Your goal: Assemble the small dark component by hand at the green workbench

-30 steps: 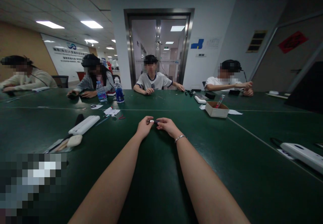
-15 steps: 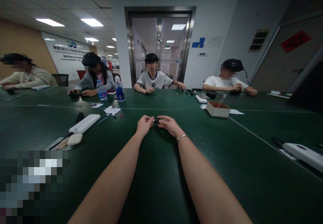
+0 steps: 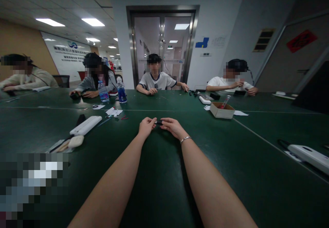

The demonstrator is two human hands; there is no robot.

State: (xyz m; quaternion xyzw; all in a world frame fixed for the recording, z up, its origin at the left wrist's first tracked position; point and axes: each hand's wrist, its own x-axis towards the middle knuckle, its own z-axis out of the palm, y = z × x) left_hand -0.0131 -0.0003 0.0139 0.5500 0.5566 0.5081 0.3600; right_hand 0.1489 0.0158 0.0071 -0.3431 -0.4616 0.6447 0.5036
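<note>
A small dark, narrow object with a shiny part at its left end [image 3: 159, 122] spans the gap between my two hands, low over the green table [image 3: 164, 166]. My left hand [image 3: 147, 126] is closed, thumb and fingers pinching its left end. On the other end my right hand [image 3: 172, 126], with a silver bracelet [image 3: 185, 139] at the wrist, is closed in a pinch too. Fingers cover both ends, and the object is too small to name its kind.
To the left lie a white power bank [image 3: 86, 126], a cream rounded item [image 3: 76, 141] and paper scraps [image 3: 113, 111]. Two bottles [image 3: 104, 91] stand farther back. At right are an open box [image 3: 222, 110] and a white device [image 3: 309, 156]. Several people sit across the table.
My hands hold nearly the same place and grip. Across the table at right, a person's hand has risen toward the face.
</note>
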